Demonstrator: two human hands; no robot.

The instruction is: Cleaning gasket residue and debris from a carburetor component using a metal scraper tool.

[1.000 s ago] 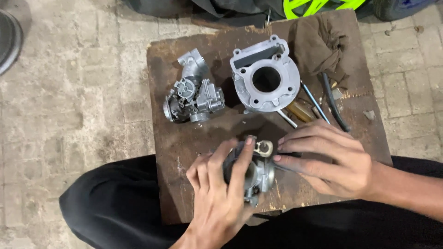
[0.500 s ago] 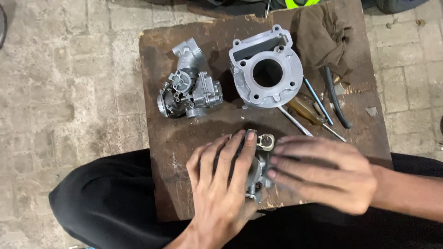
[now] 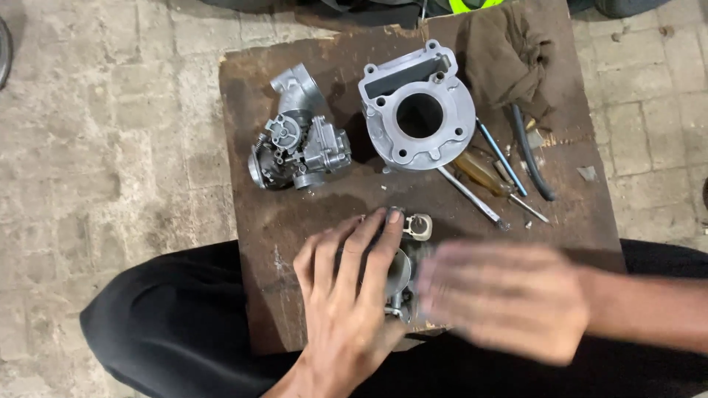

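Head view, near edge of board (image 3: 295, 221): left hand (image 3: 350, 295) lay on small carburetor (image 3: 402, 269), fingers (image 3: 383, 250) pressed together and curled over its body. Right hand (image 3: 501, 298) was blurred just beside it, touching or not, cannot tell; fingers looked loosely spread. Further: second carburetor (image 3: 299, 151) at left, cylinder (image 3: 417, 114) in middle, screwdrivers (image 3: 487, 177) and hose (image 3: 531, 155) beside it, rag (image 3: 509, 51) at far corner.
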